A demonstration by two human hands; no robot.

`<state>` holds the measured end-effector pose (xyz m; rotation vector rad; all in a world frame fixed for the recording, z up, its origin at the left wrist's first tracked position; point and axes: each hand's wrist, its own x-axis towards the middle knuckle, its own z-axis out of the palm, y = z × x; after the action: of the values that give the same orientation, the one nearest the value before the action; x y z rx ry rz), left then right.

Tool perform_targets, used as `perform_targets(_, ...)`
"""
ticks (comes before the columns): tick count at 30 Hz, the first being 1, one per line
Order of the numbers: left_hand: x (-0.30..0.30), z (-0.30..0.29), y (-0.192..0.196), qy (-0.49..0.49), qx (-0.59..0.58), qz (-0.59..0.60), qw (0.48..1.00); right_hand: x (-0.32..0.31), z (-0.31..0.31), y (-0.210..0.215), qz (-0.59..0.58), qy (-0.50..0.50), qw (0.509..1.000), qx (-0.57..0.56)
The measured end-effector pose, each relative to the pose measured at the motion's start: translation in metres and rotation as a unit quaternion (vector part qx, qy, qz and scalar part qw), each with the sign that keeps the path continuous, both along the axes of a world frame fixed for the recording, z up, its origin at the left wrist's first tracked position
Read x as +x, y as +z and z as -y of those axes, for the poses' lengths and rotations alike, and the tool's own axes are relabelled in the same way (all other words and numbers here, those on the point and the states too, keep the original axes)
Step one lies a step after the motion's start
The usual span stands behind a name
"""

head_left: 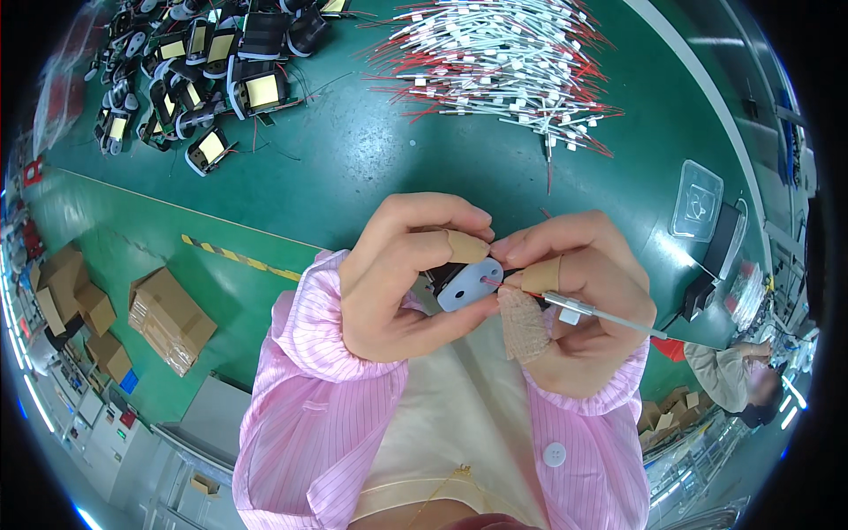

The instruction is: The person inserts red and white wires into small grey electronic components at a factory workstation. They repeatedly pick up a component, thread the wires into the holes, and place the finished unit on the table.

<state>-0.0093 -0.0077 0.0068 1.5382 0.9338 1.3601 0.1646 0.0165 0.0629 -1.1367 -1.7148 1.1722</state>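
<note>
My left hand [384, 287] is closed around a small black device housing [461, 289], whose pale grey-blue oval face with dark holes is turned toward me. Pinched in my right hand [587, 287] is a white-sleeved wire [618, 320] with a small white tag. Its thin red lead reaches one of the holes in the oval face; whether it goes inside cannot be made out. Tan tape wraps fingers on both hands, and the right thumb has a gauzy wrap. The fingertips of both hands meet at the device's upper edge, hiding part of it.
A big pile of white and red wires [503, 75] lies at the far middle of the green table [353, 168]. Many similar black devices [261, 88] are heaped far left. A clear plastic tray [698, 201] sits at the right. Cardboard boxes [172, 318] stand on the floor at left.
</note>
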Motion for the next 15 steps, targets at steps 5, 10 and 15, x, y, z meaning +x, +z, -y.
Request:
perform_targets(5,0.0014,-0.0014,0.0012,0.003,0.005,-0.01,1.0,-0.0003,0.0007,0.0018,0.025,-0.005,0.999,0.023)
perform_targets(10,0.0039,-0.0027,0.0019,0.008,0.002,-0.013,1.0,-0.0008,-0.0011,0.0,0.042,-0.003,0.998,0.051)
perform_targets(15,0.0039,-0.003,0.0015,0.009,0.006,-0.015,1.0,-0.0059,0.0,-0.0024,0.047,-0.022,0.994,0.096)
